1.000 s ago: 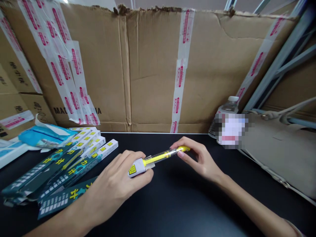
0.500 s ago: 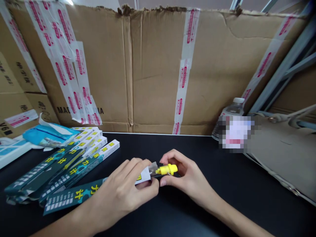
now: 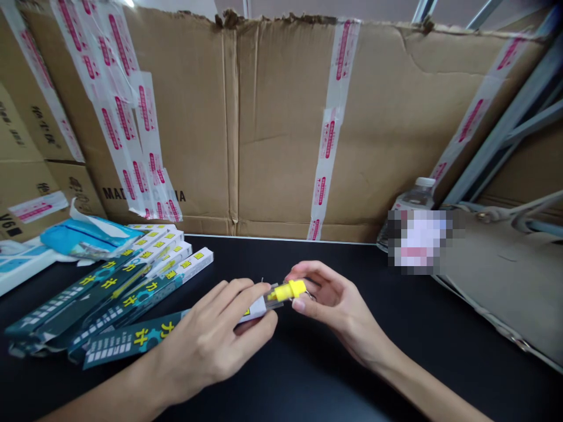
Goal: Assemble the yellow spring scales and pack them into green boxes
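My left hand (image 3: 220,331) is wrapped around a long, narrow cardboard box (image 3: 153,339), dark green with a white end and yellow characters. Out of the box's right end sticks a spring scale (image 3: 288,291) with a clear tube and a yellow cap; the rest of it is hidden inside the box. A small metal ring hangs at the cap. My right hand (image 3: 332,302) has its thumb and fingers closed about the yellow cap, the thumb near the ring.
Several similar long boxes (image 3: 109,287) lie fanned at the left, beside a blue packet (image 3: 90,237). A plastic bottle (image 3: 416,196) and a beige bag (image 3: 497,275) stand at the right on the black table (image 3: 308,375). Taped cardboard (image 3: 281,135) rises behind.
The spring scale's yellow cap has moved left, and less of the scale sticks out of the box. My right hand's fingers have shifted around the cap.
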Motion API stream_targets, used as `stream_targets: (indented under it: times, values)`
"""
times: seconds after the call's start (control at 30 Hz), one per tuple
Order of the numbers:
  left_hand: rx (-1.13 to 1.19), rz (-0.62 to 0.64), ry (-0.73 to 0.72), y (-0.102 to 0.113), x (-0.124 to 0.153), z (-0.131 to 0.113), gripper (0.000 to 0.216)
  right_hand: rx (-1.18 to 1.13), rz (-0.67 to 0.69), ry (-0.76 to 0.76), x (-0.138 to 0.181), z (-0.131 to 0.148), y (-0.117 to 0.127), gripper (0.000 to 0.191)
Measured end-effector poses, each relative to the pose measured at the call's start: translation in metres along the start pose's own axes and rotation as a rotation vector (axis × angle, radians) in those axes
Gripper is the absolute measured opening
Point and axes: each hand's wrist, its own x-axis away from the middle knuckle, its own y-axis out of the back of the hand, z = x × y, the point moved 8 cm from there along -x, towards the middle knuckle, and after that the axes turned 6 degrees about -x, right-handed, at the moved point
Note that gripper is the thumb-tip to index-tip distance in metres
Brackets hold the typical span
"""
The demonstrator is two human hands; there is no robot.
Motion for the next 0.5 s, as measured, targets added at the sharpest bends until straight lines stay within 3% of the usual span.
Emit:
stream_targets:
  times: [0.23,0.5]
  values:
    - [0.01,0.036,-0.004,0.0,-0.006,0.0,0.026,0.079,-0.043,0.001,0.001,-0.003,0.002,0.047]
    - [0.006,0.036,0.031,-0.003,-0.001,0.005,0.028,0.2,-0.088,0.065,-0.007,0.022,0.028,0.055]
